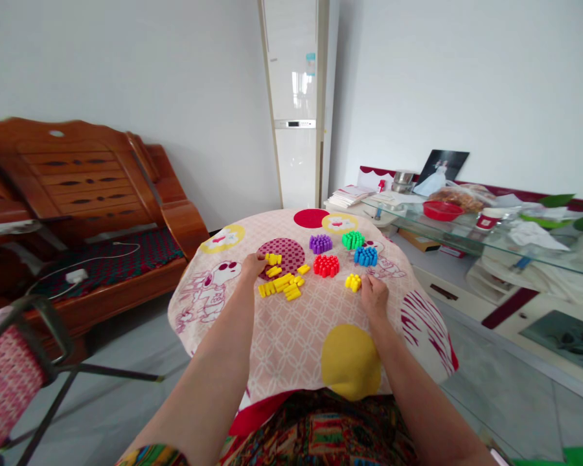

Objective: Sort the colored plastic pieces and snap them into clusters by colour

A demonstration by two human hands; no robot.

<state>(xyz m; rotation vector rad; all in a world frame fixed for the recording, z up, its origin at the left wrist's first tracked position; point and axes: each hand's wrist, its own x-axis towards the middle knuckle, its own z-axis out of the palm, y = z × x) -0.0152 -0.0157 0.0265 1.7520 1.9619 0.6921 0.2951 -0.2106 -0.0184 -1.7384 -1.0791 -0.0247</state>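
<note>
Small yellow toy figures [276,285] lie loosely scattered on the left-middle of a round table. At their far left edge, my left hand [256,265] is closed with its fingertips on a yellow toy figure [272,259]. To the right, several yellow figures stand together in a small cluster [353,283]. My right hand [375,296] is closed against the right side of that cluster, its fingertips on a yellow figure and partly hidden. Beyond it stand upright groups of red figures [326,266], blue figures [366,257], purple figures [320,244] and green figures [353,240].
A patterned pink tablecloth [291,349] covers the table. On the left are a wooden bench [72,188] and a folding chair [10,375]. To the right, a glass-topped cabinet [515,243] carries a red bowl [442,210], papers and a paper cup [488,219]. A tall air conditioner [296,155] stands behind.
</note>
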